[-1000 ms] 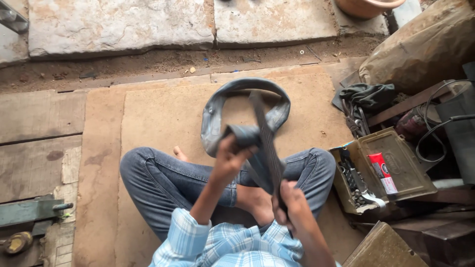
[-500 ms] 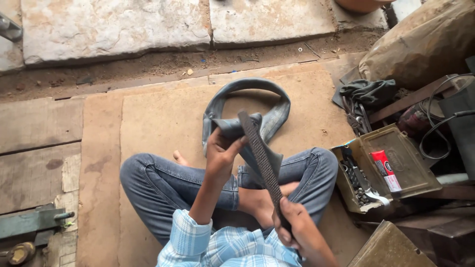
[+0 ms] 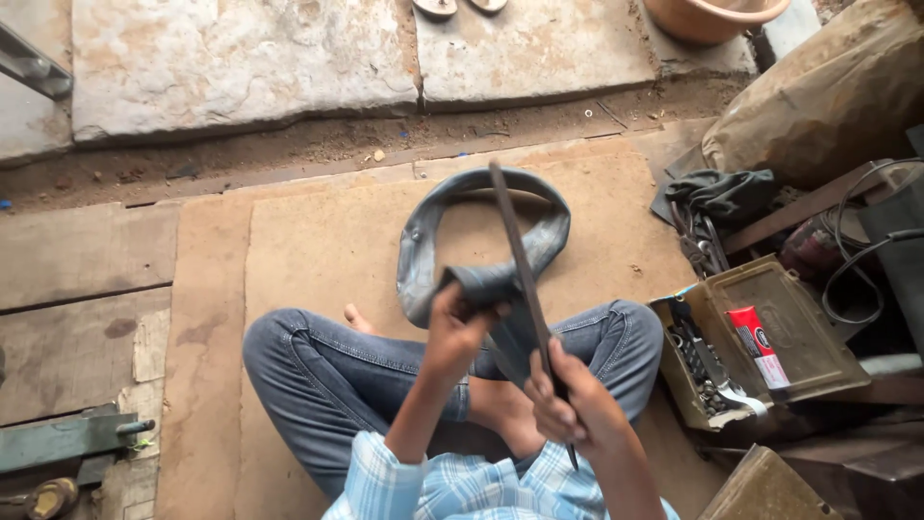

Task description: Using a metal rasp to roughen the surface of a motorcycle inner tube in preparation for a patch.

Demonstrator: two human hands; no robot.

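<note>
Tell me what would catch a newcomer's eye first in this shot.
Mid-frame, the left hand grips a folded part of a grey rubber inner tube that loops over a brown mat, while the right hand holds a long dark file across it. At right, an open metal toolbox holds a red tube.

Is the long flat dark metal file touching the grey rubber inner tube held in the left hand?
Cannot tell. In the head view the file crosses the tube's folded part gripped by the left hand, but contact isn't plain.
</note>
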